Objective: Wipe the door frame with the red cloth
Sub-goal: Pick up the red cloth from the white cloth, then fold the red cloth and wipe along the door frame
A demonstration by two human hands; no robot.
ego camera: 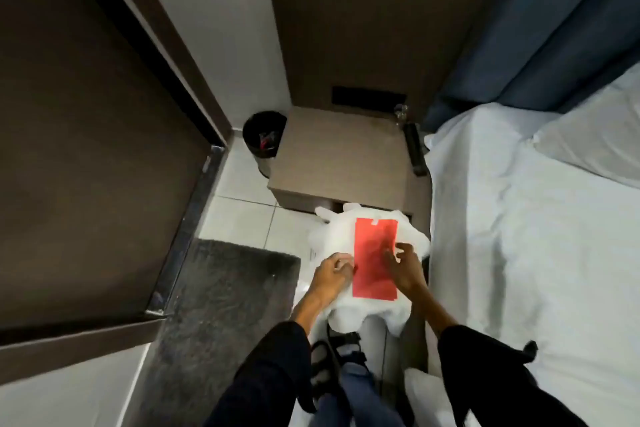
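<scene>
— Red cloth [375,258]: where is it?
— Flat on a white bag [332,236] above the tiled floor [242,218], beside the bed [519,236].
— Hands?
— Left hand [331,273] curled at its left edge, fingers bent; right hand [407,267] spread, fingertips touching its right edge.

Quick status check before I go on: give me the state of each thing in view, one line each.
red cloth: flat on the white bag, not lifted yet
white bag: on the floor by the nightstand
left hand: at the cloth's left edge, grip unclear
right hand: fingers spread at the cloth's right edge
door: open
door frame: no cloth on it
bin: open-topped, holds some rubbish
bed: covered with a white sheet
</scene>
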